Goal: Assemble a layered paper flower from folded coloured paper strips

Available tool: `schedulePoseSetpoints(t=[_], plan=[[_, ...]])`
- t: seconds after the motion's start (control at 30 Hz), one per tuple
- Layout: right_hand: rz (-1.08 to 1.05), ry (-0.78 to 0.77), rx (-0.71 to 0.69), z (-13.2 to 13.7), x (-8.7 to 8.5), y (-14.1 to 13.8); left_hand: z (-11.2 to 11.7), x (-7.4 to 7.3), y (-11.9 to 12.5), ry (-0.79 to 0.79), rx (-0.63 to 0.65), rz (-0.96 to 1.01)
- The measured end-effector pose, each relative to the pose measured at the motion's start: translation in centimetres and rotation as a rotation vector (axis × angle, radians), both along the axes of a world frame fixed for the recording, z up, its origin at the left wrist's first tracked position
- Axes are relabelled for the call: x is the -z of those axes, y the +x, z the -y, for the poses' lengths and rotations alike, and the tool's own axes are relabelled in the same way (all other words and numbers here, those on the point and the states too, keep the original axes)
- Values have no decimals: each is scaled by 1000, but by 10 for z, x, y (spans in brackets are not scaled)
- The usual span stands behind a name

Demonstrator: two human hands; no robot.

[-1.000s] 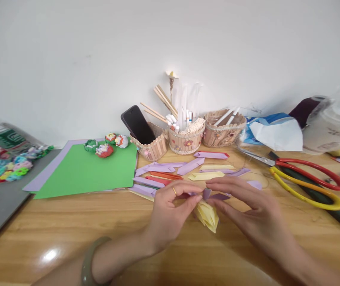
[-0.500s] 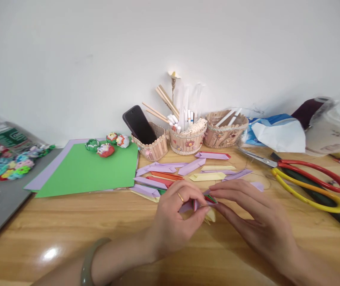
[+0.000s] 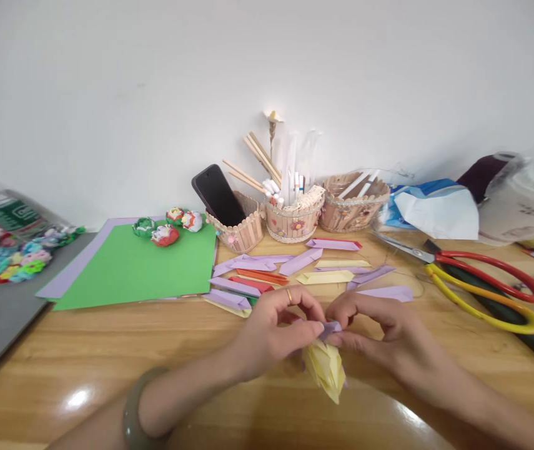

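Your left hand [image 3: 271, 331] & right hand [image 3: 379, 330] pinch shut on the paper bundle [image 3: 326, 370] (purple tip [image 3: 330, 326] between them); uneven squeeze prob. splays it.

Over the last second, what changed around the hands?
The left hand and right hand turned the yellow folded bundle: half a second ago its tip was mostly hidden, now it points toward the camera, lilac piece pinched on top. The loose strips, scissors and baskets stayed put.

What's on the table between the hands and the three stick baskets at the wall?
In the head view, loose folded paper strips, mostly purple with some yellow and red, lie scattered there on the wooden table.
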State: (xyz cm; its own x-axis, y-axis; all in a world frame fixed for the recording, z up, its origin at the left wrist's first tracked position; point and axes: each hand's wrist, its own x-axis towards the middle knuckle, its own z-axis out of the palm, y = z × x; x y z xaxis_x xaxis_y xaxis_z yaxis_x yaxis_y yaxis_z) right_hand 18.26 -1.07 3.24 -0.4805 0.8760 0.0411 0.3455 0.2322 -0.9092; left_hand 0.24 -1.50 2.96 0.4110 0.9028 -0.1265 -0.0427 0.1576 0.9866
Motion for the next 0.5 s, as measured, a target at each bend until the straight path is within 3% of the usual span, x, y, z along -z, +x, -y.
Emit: schedulePoseSetpoints(t=[0.27,0.5], plan=[[-84,-256,-16,-9,0,-1,-9,12,-2,-135,37,-57],[-59,-240,22,-9,-3,-2,-8,15,0,-84,-55,-78]])
